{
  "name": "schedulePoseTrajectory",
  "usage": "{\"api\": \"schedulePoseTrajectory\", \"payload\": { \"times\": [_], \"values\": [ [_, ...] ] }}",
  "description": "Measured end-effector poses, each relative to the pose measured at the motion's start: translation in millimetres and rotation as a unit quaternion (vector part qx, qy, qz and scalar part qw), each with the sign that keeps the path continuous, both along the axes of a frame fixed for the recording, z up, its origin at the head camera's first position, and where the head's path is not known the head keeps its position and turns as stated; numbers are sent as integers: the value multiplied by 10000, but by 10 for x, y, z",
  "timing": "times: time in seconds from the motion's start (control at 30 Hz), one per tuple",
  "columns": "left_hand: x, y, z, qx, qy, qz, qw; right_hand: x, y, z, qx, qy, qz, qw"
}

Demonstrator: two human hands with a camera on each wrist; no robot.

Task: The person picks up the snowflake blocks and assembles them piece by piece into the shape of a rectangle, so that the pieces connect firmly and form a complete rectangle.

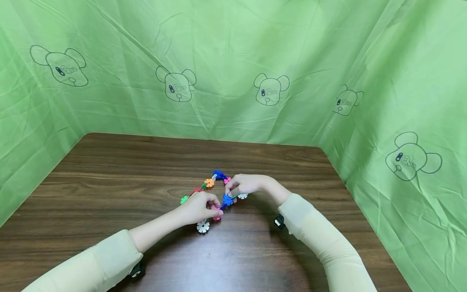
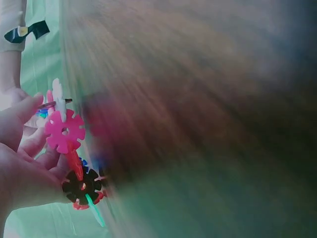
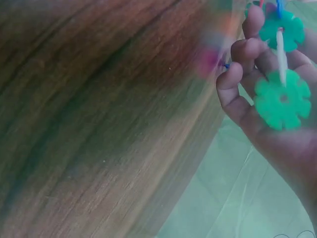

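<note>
Notched plastic snowflake discs, slotted edge to edge, make a multicoloured chain. Near the table's middle, my left hand (image 1: 197, 209) pinches the chain by a pink disc (image 1: 217, 215), with a white disc (image 1: 202, 226) below it. My right hand (image 1: 243, 184) comes from the other side and grips the chain at a blue disc (image 1: 228, 200). In the left wrist view, a black disc (image 2: 74, 187) and a second pink disc (image 2: 65, 132) hang beside the left hand's fingers. A green disc (image 3: 283, 106) lies before the right palm in the right wrist view. Fingers partly hide the joints.
Farther back, the chain continues through an orange disc (image 1: 209, 183) and dark blue discs (image 1: 218, 174). A brown wood-grain table (image 1: 146, 162) lies beneath. Green curtain (image 1: 226, 48) with bear-head outlines surrounds its back and sides. Each sleeve carries a small black wrist camera (image 1: 279, 221).
</note>
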State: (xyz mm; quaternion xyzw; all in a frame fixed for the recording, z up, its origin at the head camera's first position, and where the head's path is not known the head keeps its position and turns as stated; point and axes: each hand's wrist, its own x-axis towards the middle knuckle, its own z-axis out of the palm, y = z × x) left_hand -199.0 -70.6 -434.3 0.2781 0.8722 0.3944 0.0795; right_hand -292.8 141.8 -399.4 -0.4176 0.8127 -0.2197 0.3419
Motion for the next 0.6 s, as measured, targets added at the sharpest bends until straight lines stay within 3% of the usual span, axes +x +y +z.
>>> {"api": "schedulePoseTrajectory", "payload": {
  "times": [0.13,0.37,0.6],
  "values": [
    [0,15,-18,-46,103,82,9999,2,23,-7,84,-5,-97,9999],
    [-7,16,-16,-73,188,31,9998,-6,25,-22,-12,-454,73,9989],
    [-21,31,3,68,296,-181,9994,-14,17,-2,-65,-630,73,9980]
  ]
}}
